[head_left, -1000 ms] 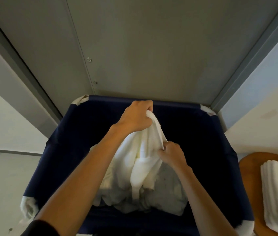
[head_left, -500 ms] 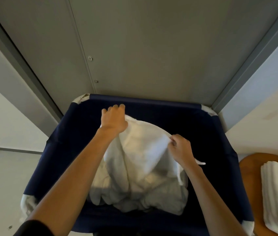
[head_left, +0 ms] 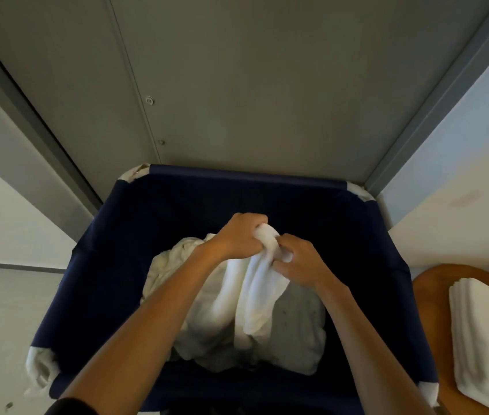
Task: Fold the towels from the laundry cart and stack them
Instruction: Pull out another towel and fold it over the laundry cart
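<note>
A dark blue laundry cart (head_left: 111, 265) fills the lower middle of the view. Inside it lies a heap of white towels (head_left: 300, 333). One white towel (head_left: 258, 292) hangs bunched above the heap. My left hand (head_left: 237, 235) grips its top edge, and my right hand (head_left: 300, 259) grips the same edge right beside it, the two hands almost touching. The towel's lower end drapes down onto the heap. A stack of folded white towels (head_left: 488, 348) rests on a round wooden table (head_left: 428, 298) at the right edge.
A grey metal door or panel (head_left: 252, 85) rises directly behind the cart. Pale walls stand to the left and right. The wooden table sits close against the cart's right side.
My hands were apart half a second ago, spreading the towel's edge; now they have come together above the cart's middle, bunching the towel between them.
</note>
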The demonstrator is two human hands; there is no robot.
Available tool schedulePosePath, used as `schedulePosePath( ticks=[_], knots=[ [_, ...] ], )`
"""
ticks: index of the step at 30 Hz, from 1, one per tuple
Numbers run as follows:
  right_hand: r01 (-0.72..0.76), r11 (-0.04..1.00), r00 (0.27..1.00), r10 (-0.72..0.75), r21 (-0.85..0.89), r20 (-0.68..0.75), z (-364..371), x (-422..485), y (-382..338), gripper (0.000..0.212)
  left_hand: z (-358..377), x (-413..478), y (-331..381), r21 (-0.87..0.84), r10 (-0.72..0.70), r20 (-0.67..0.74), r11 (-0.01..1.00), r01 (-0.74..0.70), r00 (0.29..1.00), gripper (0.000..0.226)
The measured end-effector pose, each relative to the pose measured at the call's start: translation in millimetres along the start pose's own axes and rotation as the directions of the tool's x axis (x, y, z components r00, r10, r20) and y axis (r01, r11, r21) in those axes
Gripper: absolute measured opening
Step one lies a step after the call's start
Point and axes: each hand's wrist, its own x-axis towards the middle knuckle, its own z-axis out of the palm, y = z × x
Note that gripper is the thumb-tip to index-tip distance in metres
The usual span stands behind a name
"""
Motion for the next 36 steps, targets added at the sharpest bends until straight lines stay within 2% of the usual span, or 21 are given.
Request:
schedulePosePath(
  ticks=[2,3,5,8,12,15,19,22,26,29,32,36],
  knots=[
    [-0.087,0.996,0.992,0.088,-0.012,0.093,8,-2,12,0.012,-8,-1,3,-0.020,-0.002,-0.024,1.000,0.001,1.000,0.022],
    [-0.112,0.991,0.988,0.120,-0.079,0.097,14,-2,20,0.016,-11,-2,3,-0.025,-0.008,-0.035,1.000,0.007,0.999,0.018],
    [-0.142,0.971,0.989,0.147,-0.193,0.010,21,-2,33,0.022,-18,-2,0,-0.025,-0.038,-0.057,0.999,0.036,0.998,0.017],
    [-0.127,0.982,0.978,0.100,-0.140,-0.182,11,-5,40,0.013,-25,-3,-13,0.010,-0.079,-0.069,0.997,0.080,0.995,0.026],
    [-0.042,0.992,0.960,0.007,-0.118,-0.280,-10,-7,29,0.005,-27,-6,-27,0.099,-0.141,-0.042,0.985,0.144,0.989,0.025],
    [0.029,0.995,0.964,-0.054,-0.097,-0.261,-18,-5,11,0.012,-21,-6,-24,0.083,-0.145,0.015,0.986,0.143,0.989,0.023],
    [0.148,0.986,0.966,-0.161,-0.076,-0.201,-16,0,-12,0.008,-4,-3,-6,-0.145,-0.022,0.072,0.989,0.033,0.997,0.007],
    [0.126,0.990,0.974,-0.136,-0.064,-0.181,-14,-1,-14,0.009,8,-1,-1,-0.172,0.024,0.105,0.985,-0.005,0.994,0.011],
    [0.052,0.998,0.983,-0.058,-0.035,-0.174,-19,-7,-6,0.008,15,1,-2,-0.111,0.057,0.039,0.992,-0.053,0.998,0.017],
    [0.022,0.998,0.982,-0.033,-0.061,-0.186,-26,-10,0,0.005,15,2,1,-0.131,0.034,0.011,0.991,-0.032,0.999,0.023],
    [0.004,1.000,0.977,-0.002,0.009,-0.214,-31,-13,3,0.009,10,1,0,-0.141,0.000,0.043,0.990,0.006,0.999,0.027],
    [0.012,1.000,0.981,-0.015,-0.014,-0.195,-31,-12,-3,0.007,11,0,3,-0.139,-0.004,0.075,0.990,0.015,0.997,0.020]
  ],
)
